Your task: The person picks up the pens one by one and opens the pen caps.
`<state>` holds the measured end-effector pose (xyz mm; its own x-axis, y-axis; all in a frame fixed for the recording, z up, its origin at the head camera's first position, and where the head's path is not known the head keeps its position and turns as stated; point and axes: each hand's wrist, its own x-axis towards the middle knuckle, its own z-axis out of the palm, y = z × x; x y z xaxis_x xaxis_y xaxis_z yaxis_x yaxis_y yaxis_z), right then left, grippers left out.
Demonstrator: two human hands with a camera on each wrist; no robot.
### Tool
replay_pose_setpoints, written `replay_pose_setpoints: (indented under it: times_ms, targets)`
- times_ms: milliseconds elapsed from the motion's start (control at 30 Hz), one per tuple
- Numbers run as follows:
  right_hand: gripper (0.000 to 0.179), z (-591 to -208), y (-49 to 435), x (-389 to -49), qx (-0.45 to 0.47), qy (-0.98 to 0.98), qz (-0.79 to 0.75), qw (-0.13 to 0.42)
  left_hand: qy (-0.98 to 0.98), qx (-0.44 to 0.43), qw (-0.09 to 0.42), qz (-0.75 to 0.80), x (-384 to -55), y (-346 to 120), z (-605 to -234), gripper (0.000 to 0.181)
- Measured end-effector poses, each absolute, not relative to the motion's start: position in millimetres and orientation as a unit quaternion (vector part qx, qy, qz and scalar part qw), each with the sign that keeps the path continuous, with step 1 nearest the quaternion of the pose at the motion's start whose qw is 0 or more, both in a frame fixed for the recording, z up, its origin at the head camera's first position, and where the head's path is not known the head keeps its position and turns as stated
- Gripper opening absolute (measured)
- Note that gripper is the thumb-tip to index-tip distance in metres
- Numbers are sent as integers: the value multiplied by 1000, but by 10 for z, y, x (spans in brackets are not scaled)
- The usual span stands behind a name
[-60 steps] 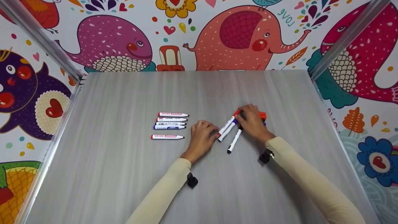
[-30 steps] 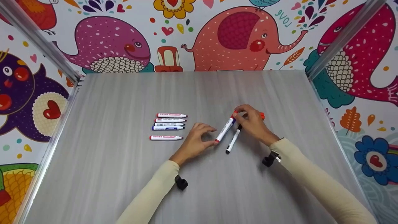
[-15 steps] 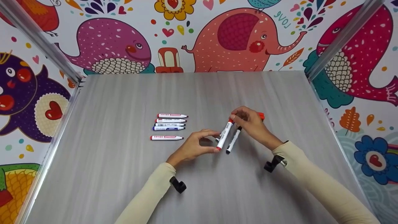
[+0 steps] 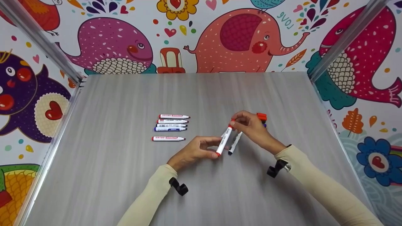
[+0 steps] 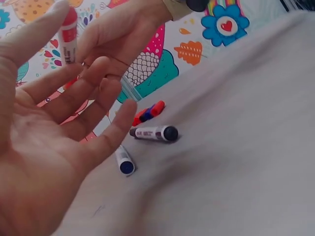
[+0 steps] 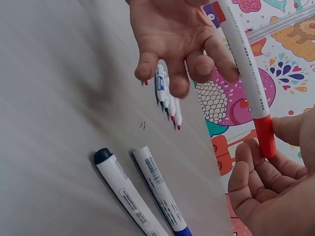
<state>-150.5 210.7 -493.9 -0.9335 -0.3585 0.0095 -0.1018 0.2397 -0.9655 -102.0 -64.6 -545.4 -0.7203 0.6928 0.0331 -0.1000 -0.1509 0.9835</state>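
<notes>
A white marker with a red cap (image 4: 224, 142) is raised off the table, tilted between both hands. My left hand (image 4: 194, 152) pinches its lower red end between thumb and index finger; the other fingers are spread in the left wrist view. My right hand (image 4: 252, 128) pinches the red cap at the upper end. Below lie a black-ended marker (image 6: 128, 194) and a blue-capped marker (image 6: 160, 189), side by side in the right wrist view. Red caps (image 4: 261, 116) show beyond my right hand, which hides part of that group.
On the table's left half lie several uncapped markers, including a blue-ended one (image 4: 170, 129) in a close row and a red-ended one (image 4: 168, 138) slightly apart, nearer me. Patterned walls (image 4: 176, 40) and metal posts (image 4: 348, 40) bound the grey table (image 4: 125, 182).
Both hands have lifted the red-capped marker from beside the other markers and drawn it slightly toward me. My left hand has changed from reaching over its end to pinching it.
</notes>
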Motion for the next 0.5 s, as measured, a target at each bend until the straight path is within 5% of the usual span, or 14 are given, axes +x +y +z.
replay_pose_setpoints:
  times_ms: [233,500]
  targets:
    - [25,-4966,2091,-1495,-140,771,-612,104,515,249,307,761,-1010,-652,-5435,62]
    - [23,-4991,2064,-1451,-164,776,-602,93,559,201,285,753,-1050,-668,-5363,40]
